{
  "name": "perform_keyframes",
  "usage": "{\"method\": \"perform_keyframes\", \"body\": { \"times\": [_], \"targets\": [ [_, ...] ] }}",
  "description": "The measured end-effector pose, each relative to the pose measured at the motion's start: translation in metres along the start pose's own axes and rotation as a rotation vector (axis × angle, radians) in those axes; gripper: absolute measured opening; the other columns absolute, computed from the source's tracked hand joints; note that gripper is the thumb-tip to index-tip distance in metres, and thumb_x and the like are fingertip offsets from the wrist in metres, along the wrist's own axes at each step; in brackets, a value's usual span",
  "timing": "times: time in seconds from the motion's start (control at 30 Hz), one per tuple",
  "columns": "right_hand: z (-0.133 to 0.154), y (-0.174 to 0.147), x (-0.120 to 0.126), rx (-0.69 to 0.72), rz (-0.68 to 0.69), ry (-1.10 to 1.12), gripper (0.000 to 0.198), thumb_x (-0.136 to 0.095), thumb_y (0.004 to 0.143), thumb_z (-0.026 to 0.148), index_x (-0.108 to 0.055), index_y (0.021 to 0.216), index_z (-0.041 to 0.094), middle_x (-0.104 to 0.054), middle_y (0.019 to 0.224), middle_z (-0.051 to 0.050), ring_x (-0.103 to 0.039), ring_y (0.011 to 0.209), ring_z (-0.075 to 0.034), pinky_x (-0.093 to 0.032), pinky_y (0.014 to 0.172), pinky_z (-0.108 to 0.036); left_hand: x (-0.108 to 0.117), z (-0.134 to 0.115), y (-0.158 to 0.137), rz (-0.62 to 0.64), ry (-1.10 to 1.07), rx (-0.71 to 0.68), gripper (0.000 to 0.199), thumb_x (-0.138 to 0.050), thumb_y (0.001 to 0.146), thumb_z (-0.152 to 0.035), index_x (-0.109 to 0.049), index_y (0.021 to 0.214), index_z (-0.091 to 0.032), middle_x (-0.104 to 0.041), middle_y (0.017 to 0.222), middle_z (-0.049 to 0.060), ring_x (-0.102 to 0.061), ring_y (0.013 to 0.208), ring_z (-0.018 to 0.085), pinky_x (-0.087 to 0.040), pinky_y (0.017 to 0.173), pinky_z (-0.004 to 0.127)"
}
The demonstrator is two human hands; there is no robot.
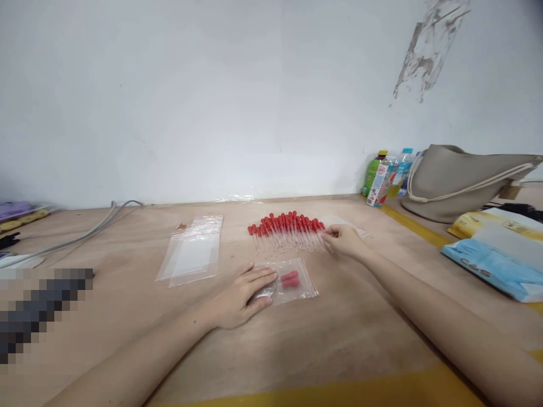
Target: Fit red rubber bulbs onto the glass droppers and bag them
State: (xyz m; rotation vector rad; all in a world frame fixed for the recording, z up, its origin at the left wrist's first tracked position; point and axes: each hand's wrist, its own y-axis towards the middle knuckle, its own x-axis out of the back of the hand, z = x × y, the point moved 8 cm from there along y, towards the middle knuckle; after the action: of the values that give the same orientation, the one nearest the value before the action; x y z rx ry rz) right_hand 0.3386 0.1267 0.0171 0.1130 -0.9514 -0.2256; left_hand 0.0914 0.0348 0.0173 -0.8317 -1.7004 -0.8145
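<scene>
My left hand (244, 298) lies flat and open on a clear zip bag (306, 288), covering its left part. Two droppers with red bulbs (291, 279) show inside that bag. Behind it, many red-bulbed droppers (292, 223) with thin clear tubes are fanned out in a row on the table. My right hand (343, 238) is at the right end of this row, thumb and fingertips pinched on a dropper there; the fingers partly hide it. To the left lies an overlapping stack of flat clear zip bags (193, 251).
Bottles (377, 178) and a grey-beige bag (453, 181) stand by the wall at right. A blue tissue pack (496, 268) lies in front of them. A grey cable (85, 236) crosses the table's left side. Yellow tape (418, 229) marks the wooden table (352, 333).
</scene>
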Motion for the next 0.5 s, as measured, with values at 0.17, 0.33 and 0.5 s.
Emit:
{"method": "perform_keyframes", "body": {
  "times": [0.17,0.33,0.5],
  "targets": [
    [-0.013,0.037,0.004,-0.144,-0.052,-0.113,0.017,-0.057,0.064,0.023,-0.063,0.075,0.013,-0.064,0.075,-0.010,-0.058,0.073,-0.020,-0.041,0.061,-0.026,0.006,-0.019,0.008,-0.007,0.145,-0.165,0.043,-0.040,0.084,-0.032,-0.041,0.124,-0.017,-0.049,0.124,0.010,-0.042,0.116,0.025,-0.017,0.104,0.047],
    [-0.008,0.049,-0.009,-0.213,0.004,-0.136,0.012,-0.059,0.056,0.011,-0.062,0.068,0.009,-0.062,0.068,-0.015,-0.059,0.070,-0.025,-0.040,0.059,-0.029,0.009,-0.008,0.011,-0.097,-0.014,-0.133,0.042,-0.046,0.081,-0.035,-0.046,0.119,-0.017,-0.050,0.121,0.010,-0.045,0.112,0.023,-0.034,0.097,0.038],
    [-0.001,0.042,0.001,-0.171,-0.042,-0.021,0.029,-0.057,0.063,0.015,-0.057,0.091,0.007,-0.060,0.067,-0.011,-0.057,0.068,-0.021,-0.040,0.058,-0.026,0.007,0.005,0.008,-0.150,-0.158,-0.105,0.045,-0.053,0.078,-0.037,-0.047,0.119,-0.019,-0.050,0.122,0.008,-0.044,0.113,0.021,-0.035,0.098,0.037]
  ]
}}
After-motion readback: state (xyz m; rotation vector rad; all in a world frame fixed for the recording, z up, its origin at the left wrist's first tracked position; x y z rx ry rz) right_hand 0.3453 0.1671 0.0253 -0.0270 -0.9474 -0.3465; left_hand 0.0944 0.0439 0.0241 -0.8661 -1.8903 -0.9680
